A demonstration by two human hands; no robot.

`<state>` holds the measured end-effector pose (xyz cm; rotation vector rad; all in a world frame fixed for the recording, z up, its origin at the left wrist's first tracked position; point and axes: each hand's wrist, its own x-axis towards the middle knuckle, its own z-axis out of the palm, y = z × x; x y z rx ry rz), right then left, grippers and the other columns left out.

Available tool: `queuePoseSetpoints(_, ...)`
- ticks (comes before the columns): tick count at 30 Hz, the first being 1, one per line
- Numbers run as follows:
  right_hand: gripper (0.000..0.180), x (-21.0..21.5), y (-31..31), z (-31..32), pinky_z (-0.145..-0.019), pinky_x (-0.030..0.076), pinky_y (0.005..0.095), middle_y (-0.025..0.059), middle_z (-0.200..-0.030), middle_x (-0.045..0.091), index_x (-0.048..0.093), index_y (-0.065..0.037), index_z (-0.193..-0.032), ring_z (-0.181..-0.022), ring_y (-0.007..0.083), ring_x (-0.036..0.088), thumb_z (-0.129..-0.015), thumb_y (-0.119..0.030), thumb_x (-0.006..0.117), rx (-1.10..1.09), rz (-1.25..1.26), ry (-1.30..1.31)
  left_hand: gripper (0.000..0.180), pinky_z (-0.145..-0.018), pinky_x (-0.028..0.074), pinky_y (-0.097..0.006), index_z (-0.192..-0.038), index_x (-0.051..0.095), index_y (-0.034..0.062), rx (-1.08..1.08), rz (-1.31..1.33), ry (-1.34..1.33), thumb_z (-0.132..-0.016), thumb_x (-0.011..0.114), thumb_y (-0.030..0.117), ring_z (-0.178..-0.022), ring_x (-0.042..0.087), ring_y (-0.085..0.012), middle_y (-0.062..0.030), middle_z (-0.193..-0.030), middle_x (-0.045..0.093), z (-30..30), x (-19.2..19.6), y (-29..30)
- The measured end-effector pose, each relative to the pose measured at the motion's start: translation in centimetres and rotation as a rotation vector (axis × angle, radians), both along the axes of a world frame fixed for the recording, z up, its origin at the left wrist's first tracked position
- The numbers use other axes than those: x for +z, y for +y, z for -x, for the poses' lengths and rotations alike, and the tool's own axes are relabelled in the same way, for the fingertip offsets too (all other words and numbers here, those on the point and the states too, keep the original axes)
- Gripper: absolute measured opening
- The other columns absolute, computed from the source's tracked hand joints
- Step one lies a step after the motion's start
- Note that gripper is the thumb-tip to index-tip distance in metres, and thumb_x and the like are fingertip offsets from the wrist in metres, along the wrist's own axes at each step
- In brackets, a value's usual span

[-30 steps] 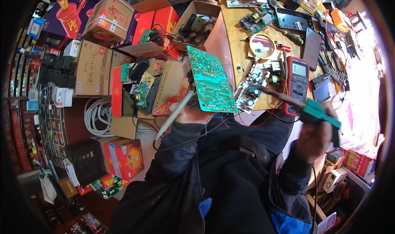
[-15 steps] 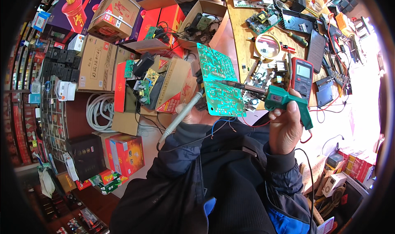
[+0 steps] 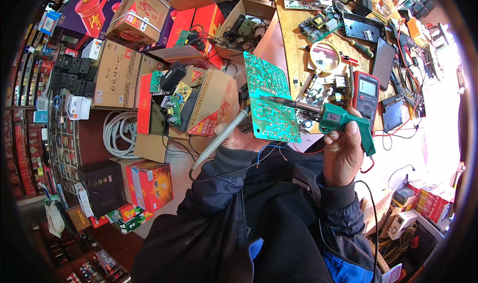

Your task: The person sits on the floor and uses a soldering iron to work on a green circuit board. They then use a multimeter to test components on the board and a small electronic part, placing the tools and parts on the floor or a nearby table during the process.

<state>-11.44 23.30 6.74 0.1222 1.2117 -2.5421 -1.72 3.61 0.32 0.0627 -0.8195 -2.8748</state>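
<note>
The green circuit board (image 3: 269,99) is held upright in front of the person's chest, off the wooden surface (image 3: 294,54), gripped from below by the left hand (image 3: 239,139) together with a grey soldering iron (image 3: 221,138). The right hand (image 3: 343,151), clenched on a green desoldering gun (image 3: 343,122), has swung in from the right a second ago, and its tip now touches the board's face, so work on a joint seems under way.

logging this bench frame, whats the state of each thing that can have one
circuit board: held upright in left hand, solder side facing the camera
grey tool: also in the left hand
green soldering gun: in right hand, tip on the board
meter: lying flat on bench
magnifier: lying flat
cardboard box: open
</note>
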Motion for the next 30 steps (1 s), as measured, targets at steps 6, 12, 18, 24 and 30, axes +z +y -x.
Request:
queuePoseSetpoints(6,0.045,-0.05,-0.03,-0.08,-0.066,0.053,0.0305,0.013,-0.106,0.069,0.055,0.002,-0.137,-0.076,0.0156,0.063,-0.101,-0.02,0.069,-0.005,-0.007,0.001,0.138,-0.117,0.036,-0.068,-0.16,0.034,0.0051,0.0,-0.014,-0.034,-0.059,0.073,0.091,-0.146,0.042,-0.0438,-0.0197,-0.161,0.041,0.19,0.02,-0.17)
queuePoseSetpoints(12,0.045,-0.32,-0.07,-0.04,-0.066,0.054,0.0308,0.0135,-0.107,0.069,0.055,0.003,-0.137,-0.076,0.0161,0.064,-0.101,-0.02,0.069,-0.01,-0.003,0.008,0.136,-0.118,0.035,-0.067,-0.161,0.029,0.005,-0.05,-0.138,0.063,-0.061,0.084,0.079,-0.148,0.04,-0.0412,-0.0174,-0.163,0.039,0.4,-0.36,-0.51)
queuePoseSetpoints(18,0.044,-0.38,-0.05,-0.09,-0.066,0.056,0.0312,0.0142,-0.108,0.07,0.056,0.003,-0.136,-0.077,0.0165,0.065,-0.1,-0.019,0.069,-0.015,0.008,0.006,0.137,-0.118,0.036,-0.067,-0.161,0.029,0.0046,-0.08,-0.156,0.051,-0.061,0.085,0.078,-0.147,0.042,-0.042,-0.0185,-0.163,0.038,0.35,-0.56,-0.59)
queuePoseSetpoints(24,0.044,-0.44,-0.13,-0.06,-0.067,0.056,0.0316,0.015,-0.109,0.07,0.056,0.003,-0.136,-0.077,0.0165,0.065,-0.101,-0.019,0.069,-0.012,0.009,0.011,0.133,-0.119,0.031,-0.068,-0.161,0.034,0.0116,-0.091,-0.023,0.052,-0.062,0.071,0.092,-0.147,0.04,-0.044,-0.016,-0.164,0.037,0.44,-0.78,-0.69)
queuePoseSetpoints(30,0.045,-0.33,-0.15,-0.26,-0.068,0.05,0.0288,0.009,-0.11,0.067,0.053,-0.002,-0.142,-0.077,0.0126,0.061,-0.105,-0.025,0.064,0.017,-0.058,0.025,0.131,-0.116,0.034,-0.071,-0.161,0.035,0.0116,-0.05,-0.017,0.104,-0.064,0.07,0.093,-0.145,0.042,-0.0456,-0.0171,-0.162,0.04,0.82,-0.43,-0.48)
